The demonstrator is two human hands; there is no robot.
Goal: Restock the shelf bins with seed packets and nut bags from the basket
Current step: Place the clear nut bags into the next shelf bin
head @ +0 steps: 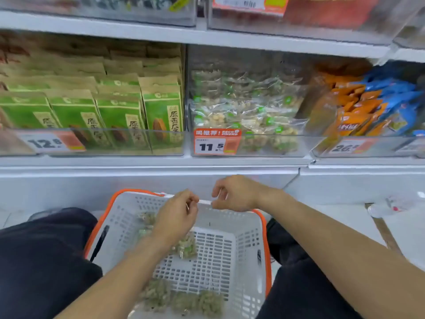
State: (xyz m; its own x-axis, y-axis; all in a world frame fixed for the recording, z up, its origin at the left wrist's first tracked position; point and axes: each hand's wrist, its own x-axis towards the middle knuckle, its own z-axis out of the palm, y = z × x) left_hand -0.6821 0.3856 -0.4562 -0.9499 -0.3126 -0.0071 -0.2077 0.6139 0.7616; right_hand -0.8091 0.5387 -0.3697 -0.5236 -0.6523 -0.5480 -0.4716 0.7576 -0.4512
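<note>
Nut bags (184, 246) lie below my fingers, on the floor of the basket (230, 254); none is in either hand yet. My left hand (177, 215) and right hand (234, 194) hang over the far rim, fingers curled, pinching between them a thin white strip (204, 201). What it is I cannot tell; it may be the top edge of a clear bag, but blur hides it.

I judge this a pick-up step, mid-task: the next move calls for lifting what I pinch, or dropping a hand to a bag underneath, then reaching up and forward to the shelf.

Under my left wrist sit a few clear bags of pale green nuts; more (184, 300) lie at the basket's near wall. Up beyond my fingertips, the middle bin (248, 143) holds the same clear nut bags and has room on top. Left of it, a bin (92, 141) stands full of green seed packets (119, 120). Right of it, another bin (368, 148) holds orange and blue packs.
</note>
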